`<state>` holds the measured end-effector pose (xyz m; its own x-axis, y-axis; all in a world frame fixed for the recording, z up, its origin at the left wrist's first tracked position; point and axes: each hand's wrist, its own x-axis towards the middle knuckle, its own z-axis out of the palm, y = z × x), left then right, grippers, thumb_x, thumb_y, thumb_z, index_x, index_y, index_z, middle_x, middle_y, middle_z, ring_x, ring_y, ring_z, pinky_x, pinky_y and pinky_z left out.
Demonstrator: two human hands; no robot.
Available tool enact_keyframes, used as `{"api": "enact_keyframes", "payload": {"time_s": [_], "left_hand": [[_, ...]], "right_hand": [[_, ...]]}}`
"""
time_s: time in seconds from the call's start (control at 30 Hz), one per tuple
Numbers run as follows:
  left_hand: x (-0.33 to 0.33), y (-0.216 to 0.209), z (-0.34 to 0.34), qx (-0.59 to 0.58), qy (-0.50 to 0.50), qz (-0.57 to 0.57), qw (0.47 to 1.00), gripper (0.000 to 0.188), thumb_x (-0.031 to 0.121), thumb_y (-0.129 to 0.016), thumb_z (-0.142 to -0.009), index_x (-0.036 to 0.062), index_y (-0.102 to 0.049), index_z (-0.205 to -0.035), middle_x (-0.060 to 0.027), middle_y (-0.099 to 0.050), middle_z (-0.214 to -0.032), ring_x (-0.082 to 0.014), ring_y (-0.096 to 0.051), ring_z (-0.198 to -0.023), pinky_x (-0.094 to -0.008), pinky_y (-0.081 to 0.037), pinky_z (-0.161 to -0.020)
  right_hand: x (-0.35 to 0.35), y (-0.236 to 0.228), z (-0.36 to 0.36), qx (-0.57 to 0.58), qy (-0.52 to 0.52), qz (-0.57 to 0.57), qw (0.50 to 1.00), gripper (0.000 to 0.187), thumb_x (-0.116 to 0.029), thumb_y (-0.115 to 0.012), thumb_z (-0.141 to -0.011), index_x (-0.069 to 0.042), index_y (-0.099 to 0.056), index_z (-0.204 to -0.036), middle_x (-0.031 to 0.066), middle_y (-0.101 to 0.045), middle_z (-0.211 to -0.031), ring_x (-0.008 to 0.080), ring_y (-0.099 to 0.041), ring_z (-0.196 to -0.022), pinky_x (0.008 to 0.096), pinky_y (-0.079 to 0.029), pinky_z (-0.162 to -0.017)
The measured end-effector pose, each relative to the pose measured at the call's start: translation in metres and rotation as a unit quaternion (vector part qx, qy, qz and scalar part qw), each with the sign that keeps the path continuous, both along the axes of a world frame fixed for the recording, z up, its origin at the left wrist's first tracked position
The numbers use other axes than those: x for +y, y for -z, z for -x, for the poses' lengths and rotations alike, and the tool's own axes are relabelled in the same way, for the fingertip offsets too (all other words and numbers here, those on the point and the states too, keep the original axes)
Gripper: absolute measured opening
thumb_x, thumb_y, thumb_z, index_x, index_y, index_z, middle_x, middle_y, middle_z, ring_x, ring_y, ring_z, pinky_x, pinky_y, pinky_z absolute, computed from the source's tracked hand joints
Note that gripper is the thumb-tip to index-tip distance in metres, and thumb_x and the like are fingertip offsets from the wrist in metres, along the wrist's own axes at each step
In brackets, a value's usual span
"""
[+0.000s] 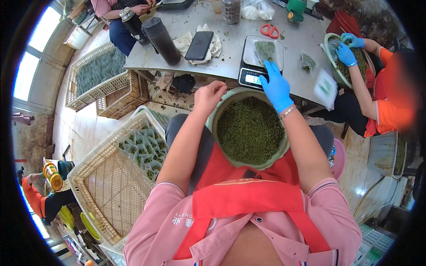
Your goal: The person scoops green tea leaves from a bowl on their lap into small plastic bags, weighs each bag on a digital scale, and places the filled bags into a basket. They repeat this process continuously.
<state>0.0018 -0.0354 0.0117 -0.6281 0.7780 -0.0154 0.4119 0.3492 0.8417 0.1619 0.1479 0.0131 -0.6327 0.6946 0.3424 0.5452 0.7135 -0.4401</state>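
A wide pale green basin (216, 128) full of small green grains or buds (250, 128) rests between my knees. My right hand (277, 86), in a blue glove, reaches over the basin's far right rim with its fingers stretched out. Its fingertips meet the near edge of a clear bag of green grains (265, 49) lying on a digital scale (252, 79), whose display is lit. My bare left hand (207, 101) hovers at the basin's far left rim. Its fingers are curled together, and whatever may be between them is hidden.
The metal table (301, 40) bears red scissors (270, 31), a black phone (199, 45), a dark flask (160, 41) and a small filled bag (307, 63). Left stands a crate (104, 186) partly filled with bags. A co-worker's blue-gloved hands (347, 54) work over another basin (330, 42).
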Motion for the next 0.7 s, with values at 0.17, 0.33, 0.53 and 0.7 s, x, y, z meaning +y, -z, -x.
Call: {"api": "enact_keyframes", "payload": {"time_s": [0.17, 0.33, 0.53, 0.7], "left_hand": [[0.008, 0.006, -0.011, 0.173, -0.002, -0.021, 0.985, 0.026, 0.03, -0.066, -0.082, 0.0125, -0.066, -0.102, -0.0079, -0.069, -0.087, -0.0197, -0.067, -0.077, -0.0309, -0.051, -0.068], [0.029, 0.004, 0.001, 0.394, -0.118, -0.104, 0.905, 0.045, 0.03, -0.07, -0.076, 0.0095, -0.057, -0.114, -0.0107, -0.065, -0.101, -0.0262, -0.062, -0.091, -0.036, -0.048, -0.078], [0.03, 0.006, 0.001, 0.177, -0.093, 0.107, 0.974, 0.061, 0.029, -0.074, -0.068, 0.0125, -0.049, -0.122, -0.0129, -0.067, -0.084, -0.0332, -0.065, -0.076, -0.0439, -0.048, -0.063], [0.027, 0.025, 0.002, 0.232, -0.085, 0.063, 0.967, 0.057, 0.028, -0.072, -0.071, 0.0158, -0.049, -0.122, -0.0143, -0.067, -0.086, -0.035, -0.064, -0.075, -0.0456, -0.049, -0.063]], "right_hand": [[0.03, -0.019, 0.032, -0.054, -0.005, -0.053, 0.997, 0.026, -0.022, -0.051, -0.089, -0.015, -0.06, -0.112, 0.0113, -0.05, -0.13, 0.0346, -0.064, -0.082, 0.0452, -0.052, -0.07], [-0.006, -0.051, 0.052, -0.08, -0.16, -0.171, 0.969, 0.016, -0.017, -0.052, -0.083, -0.009, -0.063, -0.092, 0.0082, -0.059, -0.1, 0.0324, -0.063, -0.073, 0.0414, -0.051, -0.061], [-0.074, -0.056, 0.055, -0.025, -0.225, -0.051, 0.973, 0.015, -0.014, -0.05, -0.083, -0.011, -0.061, -0.093, 0.0099, -0.061, -0.094, 0.033, -0.063, -0.074, 0.0431, -0.051, -0.062], [-0.063, 0.003, 0.077, -0.126, -0.225, -0.027, 0.966, 0.016, -0.013, -0.049, -0.083, -0.009, -0.06, -0.094, 0.0131, -0.062, -0.088, 0.0335, -0.063, -0.075, 0.0437, -0.051, -0.063]]}}
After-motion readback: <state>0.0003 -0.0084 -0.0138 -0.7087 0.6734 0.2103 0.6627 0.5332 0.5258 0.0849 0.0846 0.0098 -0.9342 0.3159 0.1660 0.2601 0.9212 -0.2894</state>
